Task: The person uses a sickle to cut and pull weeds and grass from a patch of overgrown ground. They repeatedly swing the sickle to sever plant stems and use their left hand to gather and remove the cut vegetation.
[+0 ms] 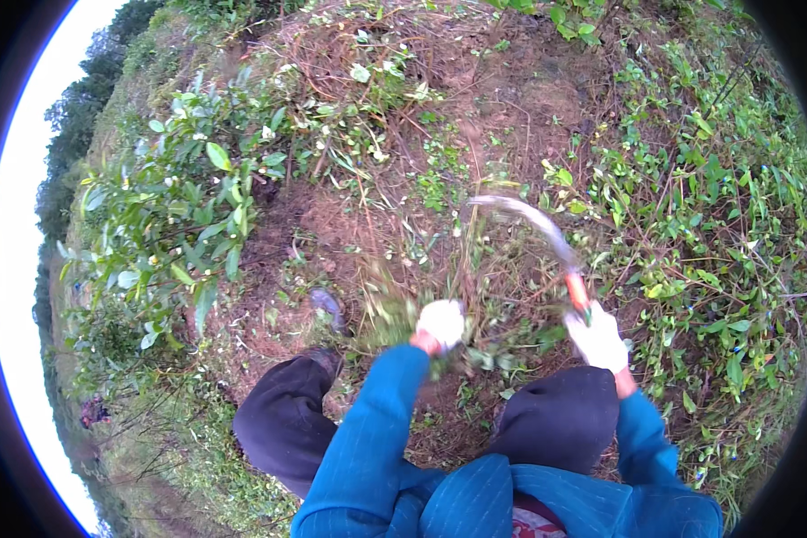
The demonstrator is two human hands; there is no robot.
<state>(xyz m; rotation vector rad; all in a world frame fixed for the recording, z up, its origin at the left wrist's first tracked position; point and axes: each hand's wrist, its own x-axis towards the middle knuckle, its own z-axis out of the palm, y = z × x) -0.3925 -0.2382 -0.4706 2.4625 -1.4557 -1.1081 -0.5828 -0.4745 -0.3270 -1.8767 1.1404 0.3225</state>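
Observation:
My right hand [598,341], in a white glove, grips the orange handle [577,290] of a sickle. The curved metal blade [534,218] arcs up and to the left, its tip above the weedy ground and blurred by motion. To the left, my left hand [442,324], also white-gloved, is closed around a bunch of weeds [390,313]. Blurred stems and leaves stick out on both sides of that fist, and its fingers are mostly hidden. Dry upright stems [471,259] stand just beyond it, between the hand and the blade.
A leafy shrub [195,208] with white blossoms or buds grows at the left. Dense green weeds [706,255] cover the slope at the right. Reddish soil [545,81] with plant litter lies ahead. My dark shoe [328,309] is left of my left hand. Trees edge the far left.

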